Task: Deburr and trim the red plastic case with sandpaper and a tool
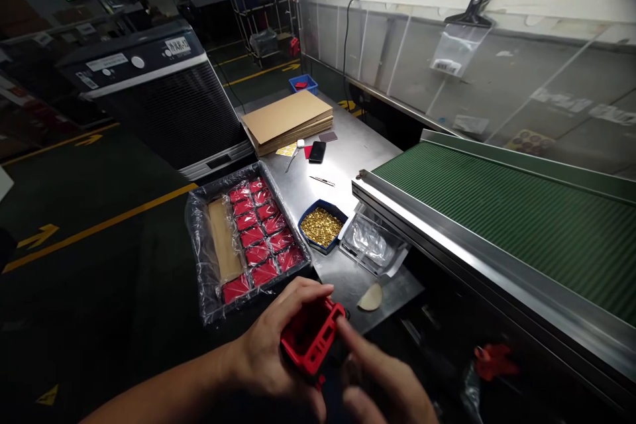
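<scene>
My left hand (268, 338) is wrapped round a red plastic housing (314, 343), a hollow, box-like frame with slots along one rim. Its open side faces up towards me. My right hand (382, 371) is slightly blurred at the housing's right side. Its index fingertip is at the slotted rim, and its fingers look apart with nothing visible between them. Just beyond my hands is a dark blue tray (301, 228) heaped with small brass-coloured pieces (322, 226). On the left, a plastic-lined crate (201, 262) holds several bagged red parts (256, 252) and a brown cardboard piece (223, 238).
A green conveyor belt (517, 212) with a metal edge runs along the right. On the metal table (348, 169) lie stacked cardboard sheets (288, 116), a black flat object (317, 152), a pen (322, 181), a container of clear bags (368, 242) and a pale half-round piece (370, 297).
</scene>
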A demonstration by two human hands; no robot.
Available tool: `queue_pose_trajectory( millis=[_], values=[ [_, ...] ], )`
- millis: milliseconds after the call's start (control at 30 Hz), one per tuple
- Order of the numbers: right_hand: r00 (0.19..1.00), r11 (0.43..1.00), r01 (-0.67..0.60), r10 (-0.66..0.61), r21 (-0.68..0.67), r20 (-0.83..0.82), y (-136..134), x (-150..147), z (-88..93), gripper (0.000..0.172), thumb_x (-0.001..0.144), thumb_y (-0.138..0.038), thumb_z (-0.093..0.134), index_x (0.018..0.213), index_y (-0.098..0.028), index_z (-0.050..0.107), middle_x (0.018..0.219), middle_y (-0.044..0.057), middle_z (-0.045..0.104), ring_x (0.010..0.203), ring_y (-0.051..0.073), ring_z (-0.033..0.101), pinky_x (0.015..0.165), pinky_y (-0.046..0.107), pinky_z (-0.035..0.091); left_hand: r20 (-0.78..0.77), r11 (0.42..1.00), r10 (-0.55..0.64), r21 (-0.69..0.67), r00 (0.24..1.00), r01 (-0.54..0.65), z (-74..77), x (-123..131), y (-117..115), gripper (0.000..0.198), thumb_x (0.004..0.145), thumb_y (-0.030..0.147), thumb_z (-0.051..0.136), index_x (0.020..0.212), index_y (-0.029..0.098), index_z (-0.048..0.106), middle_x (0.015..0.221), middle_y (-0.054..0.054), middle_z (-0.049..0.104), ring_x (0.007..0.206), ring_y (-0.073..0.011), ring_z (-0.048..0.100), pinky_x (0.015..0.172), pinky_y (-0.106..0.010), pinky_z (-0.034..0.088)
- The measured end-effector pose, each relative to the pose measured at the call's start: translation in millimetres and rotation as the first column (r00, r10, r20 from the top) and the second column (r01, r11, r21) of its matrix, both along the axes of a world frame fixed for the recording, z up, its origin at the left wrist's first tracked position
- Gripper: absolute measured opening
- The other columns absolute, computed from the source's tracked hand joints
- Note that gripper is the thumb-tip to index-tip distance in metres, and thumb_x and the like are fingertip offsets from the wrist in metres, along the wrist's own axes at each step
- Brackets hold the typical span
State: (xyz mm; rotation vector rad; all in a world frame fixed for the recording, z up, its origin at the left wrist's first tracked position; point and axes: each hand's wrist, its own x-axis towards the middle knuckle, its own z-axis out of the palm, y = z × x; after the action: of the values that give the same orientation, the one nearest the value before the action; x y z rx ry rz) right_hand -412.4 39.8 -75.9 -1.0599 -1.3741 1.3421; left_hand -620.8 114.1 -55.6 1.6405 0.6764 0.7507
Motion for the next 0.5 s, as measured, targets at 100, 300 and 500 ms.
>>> queue_pose_trajectory(
  millis=[100, 300, 500],
  values=[
    [0.947, 0.930, 0.295, -0.316, -0.221, -0.064, 2.3, 3.2, 3.4, 0.056, 0.090, -0.037, 0.058, 0.144, -0.030, 0.042, 0.072, -0.001, 0.062, 0.066, 0.012, 0.060, 0.062, 0.020, 0.049, 0.006, 1.000, -0.024, 0.006, 1.000, 0.024, -0.3, -0.9, 0.0, 0.115, 0.043, 0.058, 0.091, 0.142, 0.028, 0.040, 0.120, -0.012, 0.046, 0.105, -0.0269, 0.052, 0.092, -0.039, 0.048],
    [0.885, 0.810, 0.394, -0.462, -0.434, -0.059, 2.9, 2.9, 6.2, 0.056, 0.076, -0.043, 0.075, 0.125, -0.024, 0.057, 0.096, 0.006, 0.070, 0.082, 0.016, 0.066, 0.067, 0.021, 0.053, -0.028, 0.999, -0.035, 0.025, 0.999, 0.036, 4.9, -1.7, -2.5, 0.114, 0.045, 0.057, 0.090, 0.144, 0.028, 0.040, 0.121, -0.013, 0.043, 0.111, -0.0306, 0.049, 0.095, -0.044, 0.047],
    [0.848, 0.800, 0.431, -0.517, -0.417, -0.116, 0.1, 2.6, 23.5, 0.034, 0.071, -0.039, 0.080, 0.100, -0.024, 0.069, 0.095, 0.008, 0.072, 0.080, 0.021, 0.071, 0.071, 0.027, 0.059, -0.081, 0.996, -0.039, 0.081, 0.996, 0.045, 11.1, -2.3, -6.4, 0.106, 0.052, 0.051, 0.091, 0.143, 0.029, 0.040, 0.125, -0.014, 0.040, 0.120, -0.0343, 0.044, 0.100, -0.046, 0.047]
  ],
)
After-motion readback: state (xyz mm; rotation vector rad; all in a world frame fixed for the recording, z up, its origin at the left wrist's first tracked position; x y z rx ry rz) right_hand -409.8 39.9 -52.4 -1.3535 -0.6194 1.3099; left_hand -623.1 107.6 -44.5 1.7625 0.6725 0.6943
